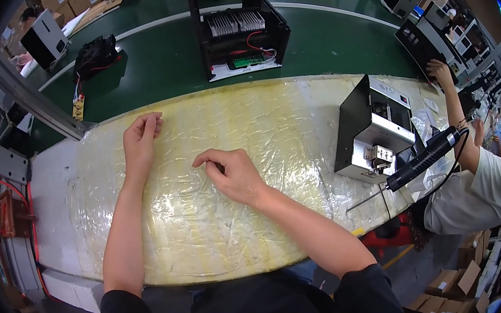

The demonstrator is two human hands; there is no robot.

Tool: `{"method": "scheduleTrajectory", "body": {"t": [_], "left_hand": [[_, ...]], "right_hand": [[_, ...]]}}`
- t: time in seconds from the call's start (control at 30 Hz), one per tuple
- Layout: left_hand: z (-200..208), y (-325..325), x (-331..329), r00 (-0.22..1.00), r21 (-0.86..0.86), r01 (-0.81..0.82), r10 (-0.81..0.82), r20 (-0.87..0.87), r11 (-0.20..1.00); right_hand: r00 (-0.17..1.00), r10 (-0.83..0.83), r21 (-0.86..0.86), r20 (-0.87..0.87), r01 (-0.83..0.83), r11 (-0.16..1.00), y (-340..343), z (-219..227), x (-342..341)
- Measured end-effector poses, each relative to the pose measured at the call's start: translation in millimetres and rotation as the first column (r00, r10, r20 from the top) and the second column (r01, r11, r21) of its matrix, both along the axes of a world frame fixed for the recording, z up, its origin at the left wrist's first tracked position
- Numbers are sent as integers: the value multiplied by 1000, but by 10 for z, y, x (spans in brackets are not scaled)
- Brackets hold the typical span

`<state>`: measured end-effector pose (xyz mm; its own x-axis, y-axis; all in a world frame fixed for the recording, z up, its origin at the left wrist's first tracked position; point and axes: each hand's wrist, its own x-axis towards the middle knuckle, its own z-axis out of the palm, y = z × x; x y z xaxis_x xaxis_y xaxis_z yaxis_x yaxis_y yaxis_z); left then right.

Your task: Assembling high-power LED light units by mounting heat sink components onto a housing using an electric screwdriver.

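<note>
My left hand (142, 137) is held over the plastic-covered bench, its fingers curled in and the thumb against them. What it holds, if anything, is hidden. To its right my right hand (234, 174) is loosely closed, with the index finger bent and a dark gap inside the curl. Nothing I can name shows in it. The two hands are apart. Farther right stands an open black and silver metal device casing (377, 133). A black electric screwdriver (424, 161) with a long thin bit hangs in front of it, out of my hands' touch.
Beyond the bench (242, 235) runs a green conveyor (324, 39). On it stand an open black housing with a finned heat sink (236, 23), a dark part with wires (96, 58) and a white-sided box (44, 40). At right, a co-worker's hand (439, 71) touches another black housing.
</note>
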<state>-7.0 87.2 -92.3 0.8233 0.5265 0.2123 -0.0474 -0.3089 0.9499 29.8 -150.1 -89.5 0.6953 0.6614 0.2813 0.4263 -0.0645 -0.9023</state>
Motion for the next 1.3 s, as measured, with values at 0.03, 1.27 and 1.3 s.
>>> {"method": "scheduleTrajectory", "body": {"t": [0.03, 1.27, 1.3], "left_hand": [[-6, -13, 5, 1000, 8, 3, -4, 4, 1000], [-108, -356, 319, 997, -59, 41, -37, 71, 997], [-95, -311, 268, 998, -51, 39, -36, 50, 998]], "right_hand": [[1000, -4, 8, 4, 3, 1000, 1, -9, 2], [815, -327, 111, -479, 426, 898, -177, 18, 861], [877, -234, 123, -419, 310, 943, -139, -64, 761]]}}
